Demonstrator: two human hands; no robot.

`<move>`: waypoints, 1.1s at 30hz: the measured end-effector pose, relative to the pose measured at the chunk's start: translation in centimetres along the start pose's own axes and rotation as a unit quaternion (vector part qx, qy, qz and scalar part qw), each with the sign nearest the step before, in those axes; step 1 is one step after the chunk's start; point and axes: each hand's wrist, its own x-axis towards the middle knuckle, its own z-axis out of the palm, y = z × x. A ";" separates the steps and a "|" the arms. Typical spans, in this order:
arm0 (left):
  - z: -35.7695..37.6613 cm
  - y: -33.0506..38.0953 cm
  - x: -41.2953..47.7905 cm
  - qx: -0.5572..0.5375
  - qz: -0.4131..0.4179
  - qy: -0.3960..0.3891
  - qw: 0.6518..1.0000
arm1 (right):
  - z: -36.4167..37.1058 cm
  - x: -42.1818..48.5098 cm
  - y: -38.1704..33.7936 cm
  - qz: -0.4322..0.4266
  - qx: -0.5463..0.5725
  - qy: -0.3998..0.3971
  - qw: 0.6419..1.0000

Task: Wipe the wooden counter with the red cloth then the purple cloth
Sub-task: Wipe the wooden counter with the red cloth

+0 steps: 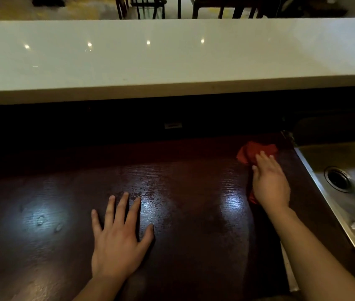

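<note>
The dark wooden counter (194,213) fills the lower half of the view, with wet streaks shining in its middle. My right hand (269,183) presses flat on the red cloth (252,151), which lies crumpled at the counter's far right, close to the sink. Part of the cloth sticks out beyond my fingertips and a bit shows under my palm. My left hand (118,240) rests flat on the counter near the middle, fingers spread, holding nothing. No purple cloth is in view.
A steel sink (315,170) with a round drain (338,178) borders the counter on the right. A raised white countertop (172,57) runs across behind the wooden one. Chair legs (139,7) stand beyond it.
</note>
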 end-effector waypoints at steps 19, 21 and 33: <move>-0.4 0.0 -0.1 0.008 -0.007 -0.012 1.000 | 3.6 -3.3 -11.2 -0.091 0.025 -0.033 0.995; -0.5 0.0 0.0 0.006 -0.010 -0.017 1.000 | 4.7 -3.5 -14.9 -0.118 0.024 -0.041 0.992; -4.0 -9.5 -1.8 -0.077 0.105 -0.020 0.991 | 3.5 -8.4 -14.3 -0.106 0.031 -0.063 0.992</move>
